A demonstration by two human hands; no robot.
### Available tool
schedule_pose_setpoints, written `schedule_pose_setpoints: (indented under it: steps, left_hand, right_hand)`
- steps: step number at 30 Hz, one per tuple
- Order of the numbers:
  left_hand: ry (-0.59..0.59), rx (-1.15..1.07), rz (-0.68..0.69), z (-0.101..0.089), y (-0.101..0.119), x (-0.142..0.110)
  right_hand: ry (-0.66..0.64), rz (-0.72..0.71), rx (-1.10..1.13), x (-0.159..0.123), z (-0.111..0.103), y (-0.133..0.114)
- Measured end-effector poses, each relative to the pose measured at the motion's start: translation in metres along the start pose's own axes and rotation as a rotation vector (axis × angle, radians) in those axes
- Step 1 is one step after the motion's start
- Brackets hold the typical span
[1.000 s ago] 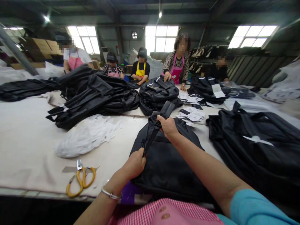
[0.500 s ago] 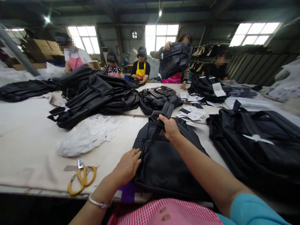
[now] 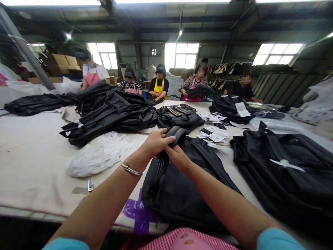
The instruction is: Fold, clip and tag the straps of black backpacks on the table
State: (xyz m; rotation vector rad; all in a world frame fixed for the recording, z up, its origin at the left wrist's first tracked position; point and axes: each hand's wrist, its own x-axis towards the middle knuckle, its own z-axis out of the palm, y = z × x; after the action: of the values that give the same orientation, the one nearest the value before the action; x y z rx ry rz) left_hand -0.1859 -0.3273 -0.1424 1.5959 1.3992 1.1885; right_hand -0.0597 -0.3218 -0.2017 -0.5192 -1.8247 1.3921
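A black backpack (image 3: 197, 187) lies on the table right in front of me. Its padded shoulder strap (image 3: 177, 133) is lifted and bent over above the bag's top left part. My left hand (image 3: 156, 142) grips the strap from the left, with the thumb laid across it. Just below, my right hand (image 3: 179, 157) is closed on the same strap, and the two hands nearly touch. The webbing under my fingers is mostly hidden. Left of my hands lies a heap of white strips (image 3: 99, 152). Scissors (image 3: 90, 185) are partly covered by my left forearm.
Stacked black backpacks (image 3: 286, 163) stand at the right, one tied with a white strip. More black bags (image 3: 117, 107) are piled at the left back. White tags (image 3: 214, 133) lie beyond my backpack. Purple tape (image 3: 142, 213) marks the table's front edge. Several co-workers sit or stand across the table.
My left hand has left the backpack's side and come up onto the strap beside my right hand. The strap is now folded over. A co-worker opposite has lowered a bag.
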Motion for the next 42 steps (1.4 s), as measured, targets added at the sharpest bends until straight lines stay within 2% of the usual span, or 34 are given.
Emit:
schedule_pose_setpoints:
  steps: [2, 5, 7, 10, 12, 15, 17, 20, 26, 29, 32, 34, 38, 42]
  left_hand:
    - [0.028, -0.031, -0.009, 0.004, 0.0, 0.004]
    - [0.042, -0.032, -0.044, -0.003, -0.005, -0.003]
    - [0.05, 0.087, -0.057, -0.012, -0.013, -0.014]
    - [0.047, 0.346, -0.101, -0.026, -0.031, -0.036]
    - [-0.007, 0.332, -0.244, -0.032, -0.045, -0.054]
    - [-0.142, 0.026, -0.511, -0.039, -0.063, -0.083]
    - [-0.222, -0.143, -0.617, -0.043, -0.071, -0.098]
    - [-0.307, -0.233, -0.718, -0.049, -0.077, -0.11]
    - [-0.426, -0.23, -0.857, -0.055, -0.077, -0.102]
    - [-0.377, -0.261, -0.838, -0.058, -0.074, -0.092]
    - [-0.242, -0.295, -0.737, -0.056, -0.071, -0.087]
    - [-0.198, -0.354, -0.675, -0.049, -0.069, -0.088]
    - [-0.28, -0.486, -0.664, -0.032, -0.067, -0.095]
    - [-0.32, -0.536, -0.736, -0.025, -0.069, -0.096]
  right_hand:
    - [-0.012, -0.031, -0.124, -0.006, 0.002, 0.01]
    - [0.087, -0.015, -0.514, -0.012, -0.002, 0.031]
    - [0.158, 0.019, -0.698, -0.013, -0.006, 0.044]
    - [0.223, 0.075, -0.857, -0.013, -0.008, 0.058]
    - [0.249, 0.078, -0.968, -0.016, -0.007, 0.066]
    - [0.263, 0.052, -1.104, -0.023, -0.003, 0.074]
    - [0.256, 0.045, -1.153, -0.029, -0.001, 0.076]
    - [0.265, 0.015, -1.19, -0.033, -0.001, 0.076]
    - [0.223, -0.077, -1.174, -0.033, -0.004, 0.076]
    - [0.174, -0.045, -1.154, -0.031, -0.005, 0.079]
    - [0.148, -0.004, -1.142, -0.028, -0.006, 0.08]
    - [0.135, 0.027, -1.145, -0.024, -0.008, 0.079]
    - [0.045, 0.119, -1.18, -0.017, -0.014, 0.073]
    - [-0.147, 0.084, -1.229, -0.013, -0.018, 0.063]
